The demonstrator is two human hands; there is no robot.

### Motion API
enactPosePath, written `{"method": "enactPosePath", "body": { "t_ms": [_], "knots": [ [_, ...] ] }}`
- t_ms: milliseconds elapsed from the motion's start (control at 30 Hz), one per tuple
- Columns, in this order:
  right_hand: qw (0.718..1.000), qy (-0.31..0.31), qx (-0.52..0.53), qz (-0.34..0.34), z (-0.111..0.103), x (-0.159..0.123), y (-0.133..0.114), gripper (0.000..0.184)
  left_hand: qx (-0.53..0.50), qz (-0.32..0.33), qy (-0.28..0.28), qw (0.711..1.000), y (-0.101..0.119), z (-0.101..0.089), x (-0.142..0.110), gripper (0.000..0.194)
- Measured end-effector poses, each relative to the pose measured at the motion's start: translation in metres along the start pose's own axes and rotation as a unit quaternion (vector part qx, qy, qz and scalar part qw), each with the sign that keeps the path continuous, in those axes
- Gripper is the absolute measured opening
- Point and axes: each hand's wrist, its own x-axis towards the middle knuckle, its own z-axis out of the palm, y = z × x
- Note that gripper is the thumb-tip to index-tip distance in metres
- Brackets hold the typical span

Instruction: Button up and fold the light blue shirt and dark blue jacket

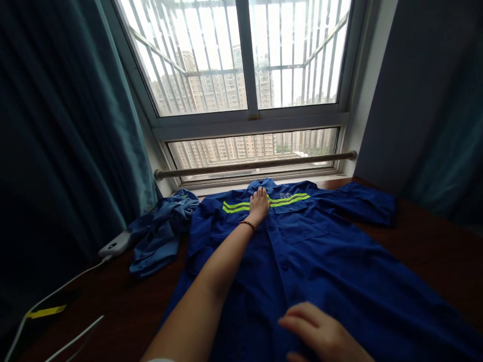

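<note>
A blue work shirt [320, 251] with yellow-green reflective stripes lies spread flat, front up, on a dark wooden surface [422, 236] under a window. My left hand [259, 203] reaches far forward and rests flat, fingers stretched out, on the chest near the collar. A beaded bracelet is on that wrist. My right hand [320, 332] lies flat with fingers out on the lower part of the shirt, close to me.
A crumpled blue garment [162, 231] sits left of the shirt. A white device [115, 244] with a cable lies at the far left. A metal rail [256, 163] runs along the window. Dark curtains hang on both sides.
</note>
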Motion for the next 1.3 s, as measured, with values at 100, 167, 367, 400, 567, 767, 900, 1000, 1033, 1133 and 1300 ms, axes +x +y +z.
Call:
{"method": "enactPosePath", "body": {
  "t_ms": [100, 167, 367, 400, 567, 767, 900, 1000, 1033, 1133, 1300],
  "knots": [
    [0.996, 0.033, -0.042, 0.066, -0.034, 0.004, 0.037, 0.050, 0.035, 0.069, -0.094, 0.993, -0.018, 0.004, 0.001, 0.059],
    [0.997, -0.009, -0.029, 0.076, -0.052, 0.019, 0.079, 0.049, 0.012, 0.083, -0.114, 0.990, -0.032, 0.006, -0.001, 0.060],
    [0.946, 0.192, -0.170, 0.198, -0.081, 0.131, 0.211, 0.051, 0.062, 0.014, 0.061, 0.996, -0.070, -0.001, 0.000, 0.056],
    [0.938, 0.188, -0.202, 0.208, -0.082, 0.150, 0.227, 0.053, 0.090, -0.016, 0.047, 0.995, -0.081, -0.004, 0.000, 0.056],
    [0.900, 0.120, -0.260, 0.328, -0.092, 0.195, 0.300, 0.058, 0.147, -0.107, -0.049, 0.982, -0.152, -0.016, 0.002, 0.060],
    [0.862, 0.107, -0.281, 0.408, -0.129, 0.182, 0.375, 0.067, 0.168, -0.110, -0.045, 0.979, -0.204, -0.031, 0.009, 0.055],
    [0.865, 0.110, -0.280, 0.401, -0.135, 0.180, 0.387, 0.072, 0.170, -0.116, -0.020, 0.978, -0.202, -0.029, 0.009, 0.053],
    [0.868, 0.112, -0.278, 0.396, -0.132, 0.181, 0.386, 0.071, 0.178, -0.109, 0.016, 0.978, -0.197, -0.028, 0.006, 0.049],
    [0.867, 0.116, -0.281, 0.395, -0.130, 0.182, 0.385, 0.070, 0.182, -0.103, 0.030, 0.977, -0.194, -0.028, 0.004, 0.047],
    [0.863, 0.133, -0.295, 0.387, -0.126, 0.186, 0.380, 0.066, 0.188, -0.083, 0.069, 0.976, -0.185, -0.030, 0.002, 0.041],
    [0.894, 0.086, -0.283, 0.336, -0.123, 0.192, 0.366, 0.061, 0.130, -0.006, 0.040, 0.991, -0.168, -0.029, 0.003, 0.048]
  ]
}}
